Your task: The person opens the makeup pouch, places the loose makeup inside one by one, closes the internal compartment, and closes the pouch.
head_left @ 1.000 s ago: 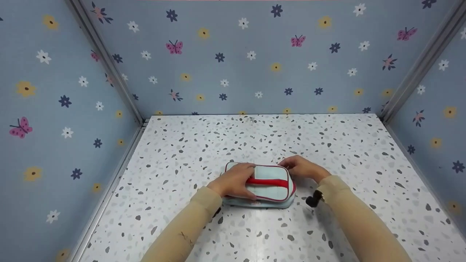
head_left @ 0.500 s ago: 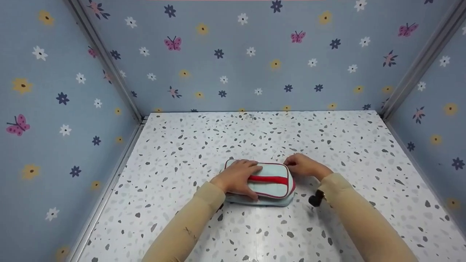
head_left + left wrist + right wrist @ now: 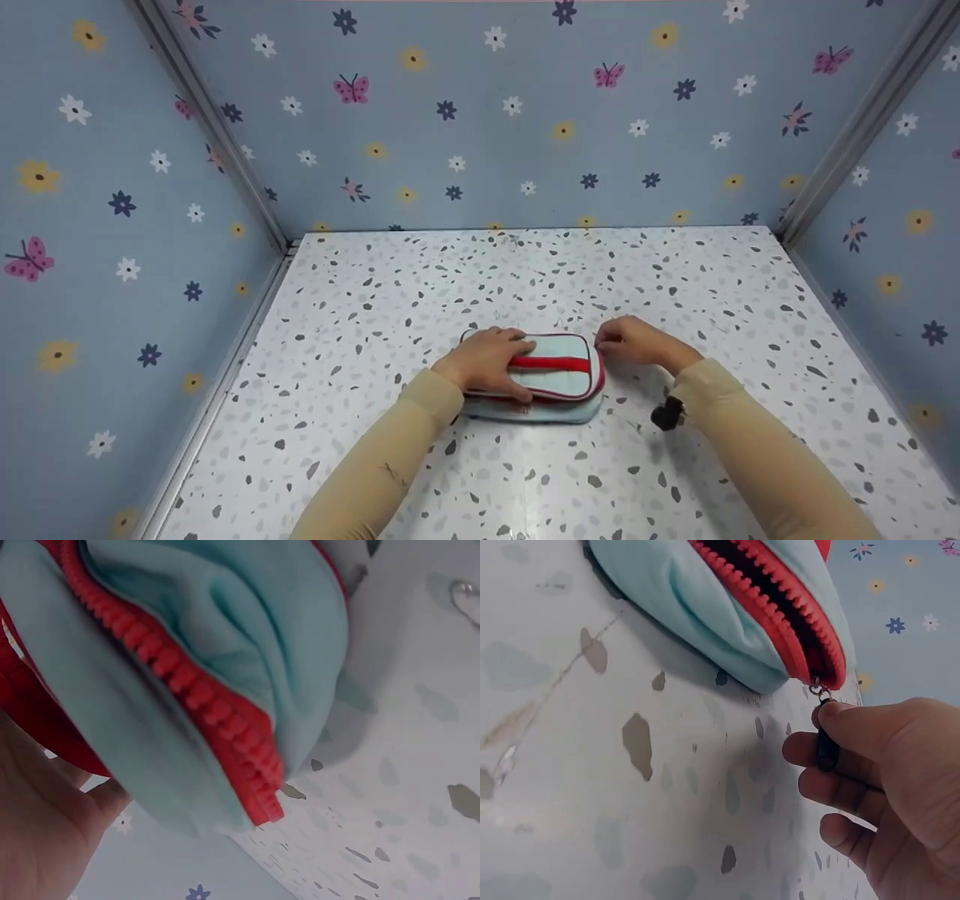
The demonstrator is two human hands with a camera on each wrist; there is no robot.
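Observation:
A pale blue pouch [image 3: 559, 386] with red piping and a red top strap [image 3: 551, 364] lies on the speckled table. My left hand [image 3: 487, 360] rests spread over the left part of its lid, thumb near the front edge. In the left wrist view that hand [image 3: 45, 817] is beside the lid, its fingertips mostly hidden. At the pouch's right end, my right hand [image 3: 637, 343] pinches a dark zipper pull [image 3: 826, 746] between thumb and fingers. The red zipper teeth [image 3: 761, 596] stand apart in the right wrist view, with a dark gap between them.
The white speckled tabletop [image 3: 420, 285] runs to a flowered blue back wall [image 3: 480, 112]. Similar panels rise at the left [image 3: 97, 315] and right, with metal strips along the corners. A dark wrist-worn piece [image 3: 666, 414] hangs below my right cuff.
My right hand has moved rightward round the pouch's back right corner, with the zipper pull. My left hand stays on the lid. The head view has shifted slightly.

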